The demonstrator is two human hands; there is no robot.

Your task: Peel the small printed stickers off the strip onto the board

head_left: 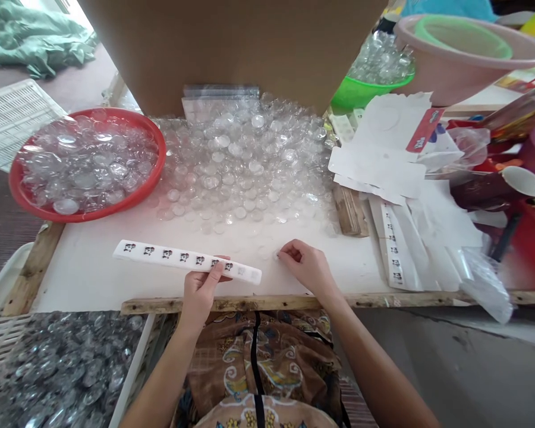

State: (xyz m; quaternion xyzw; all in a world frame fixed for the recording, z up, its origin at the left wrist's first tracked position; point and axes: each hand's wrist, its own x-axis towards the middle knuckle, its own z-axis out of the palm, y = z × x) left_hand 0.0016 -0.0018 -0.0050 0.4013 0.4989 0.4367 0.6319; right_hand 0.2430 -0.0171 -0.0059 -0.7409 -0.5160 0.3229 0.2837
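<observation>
My left hand (pixel 204 286) is closed on a white strip of stickers (pixel 156 252), thumb on top and fingers beneath. A row of small black-and-white cartoon prints runs along it, and the right end shows only faint marks. To the right, my right hand (pixel 307 267) is low over the white tabletop with thumb and forefinger pinched together. Something small and pale shows at those fingertips, too small to make out. Beyond both hands spreads a heap of clear, round plastic pieces (pixel 249 154), with a few scattered close to my right fingertips.
A red basin (pixel 160 151) of clear pieces stands at left. A crate (pixel 134 362) below holds more. A large cardboard box (pixel 232 47) rises behind the heap. At right are a wood block (pixel 351 211), paper sheets (pixel 383 160) and another sticker strip (pixel 393 249). Wood edges the table (pixel 160 305).
</observation>
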